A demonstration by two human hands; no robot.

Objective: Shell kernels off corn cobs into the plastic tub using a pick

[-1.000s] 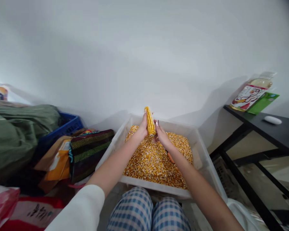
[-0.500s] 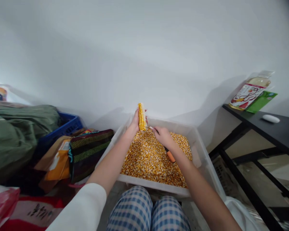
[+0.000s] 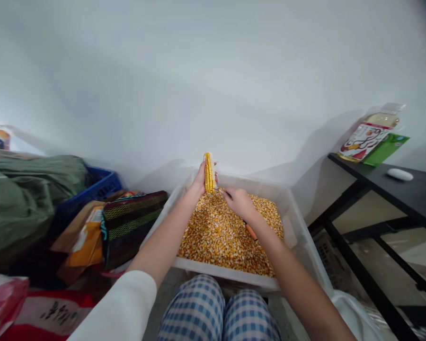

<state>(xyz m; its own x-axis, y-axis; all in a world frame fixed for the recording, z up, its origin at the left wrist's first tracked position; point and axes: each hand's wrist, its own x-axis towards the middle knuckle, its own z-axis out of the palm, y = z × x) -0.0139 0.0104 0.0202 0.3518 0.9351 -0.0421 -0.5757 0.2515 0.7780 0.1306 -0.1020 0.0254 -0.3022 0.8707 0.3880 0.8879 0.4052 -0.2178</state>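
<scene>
My left hand (image 3: pixel 200 178) is wrapped round a corn cob (image 3: pixel 209 174) held upright above the bin. Yellow kernels cover the side of the cob toward me, while a pale stripped strip runs along its right side. My right hand (image 3: pixel 239 201) is closed on a screwdriver-like tool (image 3: pixel 251 232) with an orange and black handle, part of it hidden by the hand and wrist. Its thin metal tip meets the lower right end of the cob. Below both hands, loose corn kernels (image 3: pixel 220 232) lie heaped in a translucent plastic bin (image 3: pixel 298 222).
A black table (image 3: pixel 421 189) at the right bears a bottle (image 3: pixel 367 137), a green packet (image 3: pixel 386 149) and a white oval object (image 3: pixel 400 174). At the left are a blue crate (image 3: pixel 104 182), green cloth (image 3: pixel 31 189) and a dark mesh bag (image 3: pixel 133 227). A white wall (image 3: pixel 213 85) rises behind.
Both hands keep their grips in nearly the same place. The right hand and tool have shifted very slightly, with the tip still at the cob's lower end.
</scene>
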